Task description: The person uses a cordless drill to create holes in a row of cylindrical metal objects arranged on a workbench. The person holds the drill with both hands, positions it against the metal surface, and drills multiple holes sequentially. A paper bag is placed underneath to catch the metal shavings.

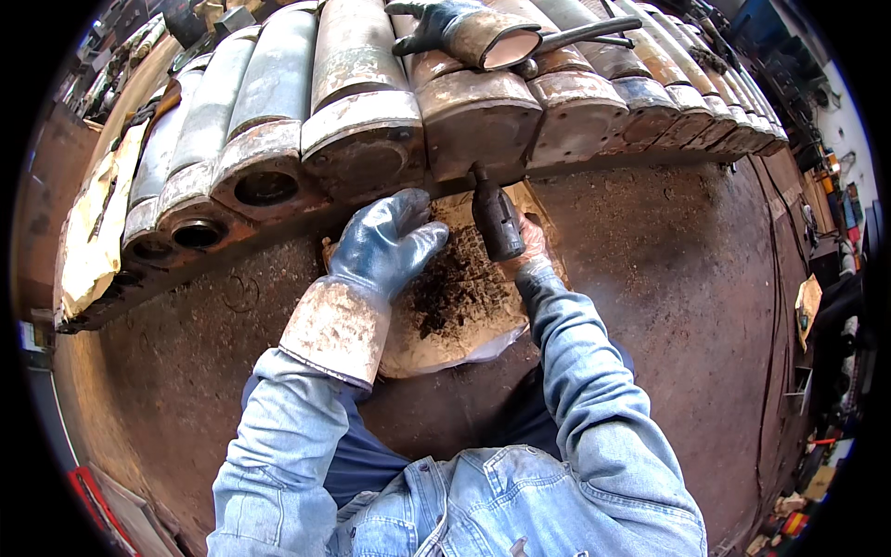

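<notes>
My left hand [385,243] wears a blue coated glove with a long, dirt-stained cuff. Its fingers and thumb are apart and nothing shows between them. My bare right hand [531,243] is wrapped round a dark, barrel-shaped power tool [497,218], largely behind its body. The tool's narrow tip points away from me, at the lower edge of a rusty end block [483,135] on a metal cylinder. Whether the tip touches the block I cannot tell. Below both hands lies a brown paper sack [418,348] covered with dark crumbled debris [459,288].
Metal cylinders [357,51] with rusty end blocks stand in a long row ahead. A second glove [464,32] and a dark bar tool [589,34] lie on top. Stained paper [104,218] hangs at the left end. Scattered grit covers the brown floor [668,278]; cables [770,371] run along the right.
</notes>
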`<state>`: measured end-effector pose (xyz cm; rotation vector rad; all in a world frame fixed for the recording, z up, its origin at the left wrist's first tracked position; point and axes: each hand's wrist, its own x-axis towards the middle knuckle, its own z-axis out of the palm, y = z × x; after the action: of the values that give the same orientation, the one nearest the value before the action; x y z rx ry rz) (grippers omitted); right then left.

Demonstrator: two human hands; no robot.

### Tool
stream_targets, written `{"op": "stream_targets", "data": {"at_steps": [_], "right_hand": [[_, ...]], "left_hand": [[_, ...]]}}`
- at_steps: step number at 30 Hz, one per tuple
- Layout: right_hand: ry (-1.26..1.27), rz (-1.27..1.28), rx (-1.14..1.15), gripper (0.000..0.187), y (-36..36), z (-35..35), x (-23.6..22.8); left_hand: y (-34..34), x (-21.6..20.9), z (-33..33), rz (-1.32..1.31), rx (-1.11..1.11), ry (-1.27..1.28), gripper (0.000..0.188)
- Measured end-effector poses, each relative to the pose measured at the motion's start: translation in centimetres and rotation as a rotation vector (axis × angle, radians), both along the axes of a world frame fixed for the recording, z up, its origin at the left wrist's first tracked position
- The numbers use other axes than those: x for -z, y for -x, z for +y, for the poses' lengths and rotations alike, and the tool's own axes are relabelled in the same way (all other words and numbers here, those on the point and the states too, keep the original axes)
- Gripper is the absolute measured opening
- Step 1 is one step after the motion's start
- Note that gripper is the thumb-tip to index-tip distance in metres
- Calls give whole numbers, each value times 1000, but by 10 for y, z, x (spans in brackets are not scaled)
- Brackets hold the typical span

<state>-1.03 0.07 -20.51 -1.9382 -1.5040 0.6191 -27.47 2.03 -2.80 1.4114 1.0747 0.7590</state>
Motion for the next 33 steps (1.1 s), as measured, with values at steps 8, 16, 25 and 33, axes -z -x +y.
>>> {"op": "stream_targets", "data": {"at_steps": [8,16,25,33], "right_hand": [[93,-121,24,52,1,-6,-49],[126,-157,-47,60,-21,-15,-34],[98,420,-158,62,49,-104,-131],[-62,561,-418,69,64,-121,-162]], "left_hand": [[1,-3,0,-10,-4,45,58],[5,5,11,78,-34,16,56],[-7,1,17,-16,-74,372,43],[-20,-25,-17,-431,-32,697,42]]}}
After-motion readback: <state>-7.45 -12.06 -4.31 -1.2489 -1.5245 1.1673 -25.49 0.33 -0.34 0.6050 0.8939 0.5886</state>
